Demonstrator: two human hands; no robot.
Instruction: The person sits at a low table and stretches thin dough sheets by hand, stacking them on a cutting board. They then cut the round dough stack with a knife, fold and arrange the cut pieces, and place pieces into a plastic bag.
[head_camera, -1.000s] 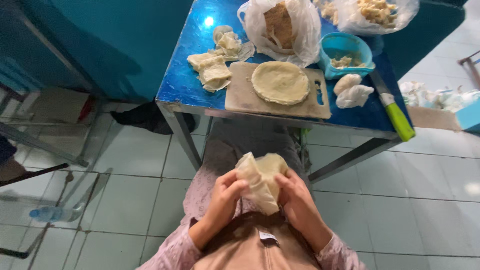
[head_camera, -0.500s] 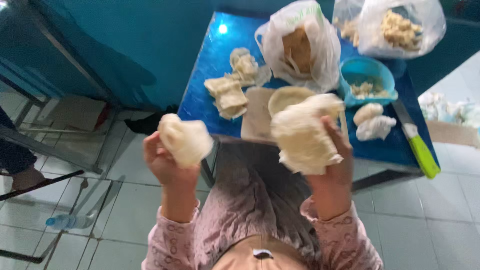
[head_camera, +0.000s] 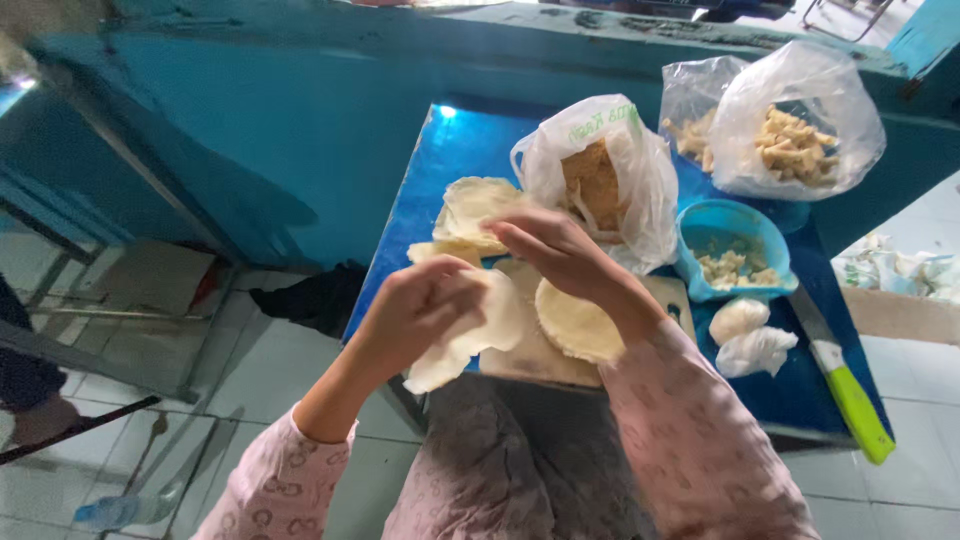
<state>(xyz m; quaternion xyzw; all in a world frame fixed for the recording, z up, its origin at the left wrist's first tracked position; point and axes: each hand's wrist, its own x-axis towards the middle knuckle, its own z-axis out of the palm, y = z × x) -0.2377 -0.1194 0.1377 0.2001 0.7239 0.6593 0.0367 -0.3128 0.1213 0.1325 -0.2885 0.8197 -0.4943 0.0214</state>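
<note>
One blue table (head_camera: 440, 170) is carrying three plastic bags (head_camera: 600, 170), one board (head_camera: 540, 355), one bowl (head_camera: 735, 245), one knife (head_camera: 845, 385). One dough sheet (head_camera: 470, 340) is hanging above the table's near edge, left hand (head_camera: 415, 310) pinching it shut, right hand (head_camera: 555, 250) reaching across with fingers half curled, holding nothing.

A blue table (head_camera: 420, 215) fills the middle and right of the frame. On it, near its front edge, lies a pale cutting board (head_camera: 530, 352) bearing a round dough sheet (head_camera: 575, 322). Left of centre sits a stack of dough sheets (head_camera: 470, 210). A white plastic bag (head_camera: 625, 180) stands mid-table, two clear bags (head_camera: 800, 120) upper right, a blue bowl (head_camera: 735, 225) beneath them, then two dough lumps (head_camera: 748, 335) and a green-handled knife (head_camera: 845, 385) at the right edge
</note>
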